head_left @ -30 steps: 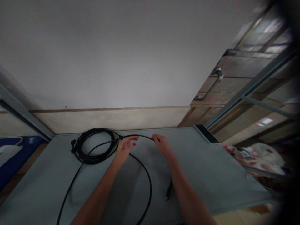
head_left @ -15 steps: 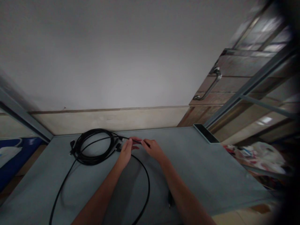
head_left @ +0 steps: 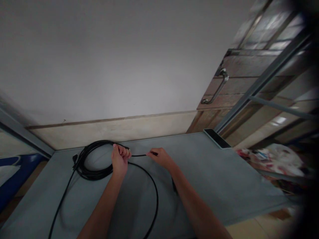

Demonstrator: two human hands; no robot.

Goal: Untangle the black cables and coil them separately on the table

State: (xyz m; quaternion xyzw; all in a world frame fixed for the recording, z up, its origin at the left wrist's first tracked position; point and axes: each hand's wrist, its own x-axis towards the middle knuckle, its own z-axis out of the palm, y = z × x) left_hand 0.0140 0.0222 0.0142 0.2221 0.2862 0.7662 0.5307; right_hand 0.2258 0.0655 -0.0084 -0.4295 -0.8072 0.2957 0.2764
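A coiled black cable [head_left: 93,175] lies on the left part of the grey table. Over the coil's right side, my left hand [head_left: 120,158] is closed around part of the black cable, fingers curled. A short, straight stretch of cable [head_left: 139,155] runs from it to my right hand [head_left: 159,157], which pinches its dark end between thumb and fingers. A loose loop of cable [head_left: 157,199] curves down to the front edge between my forearms. Another length runs from the coil to the lower left. A black plug [head_left: 75,158] sits at the coil's left edge.
The grey table [head_left: 199,172] stands against a pale wall. Near its back right edge lies a flat dark device with a light rim [head_left: 216,138]. A dark object [head_left: 174,186] is partly hidden by my right forearm. Plastic bags [head_left: 281,161] rest on a shelf at right.
My left hand has moved left, away from my right hand, and its fingers have curled closed. A straight stretch of cable now shows between the hands. The view has shifted slightly.
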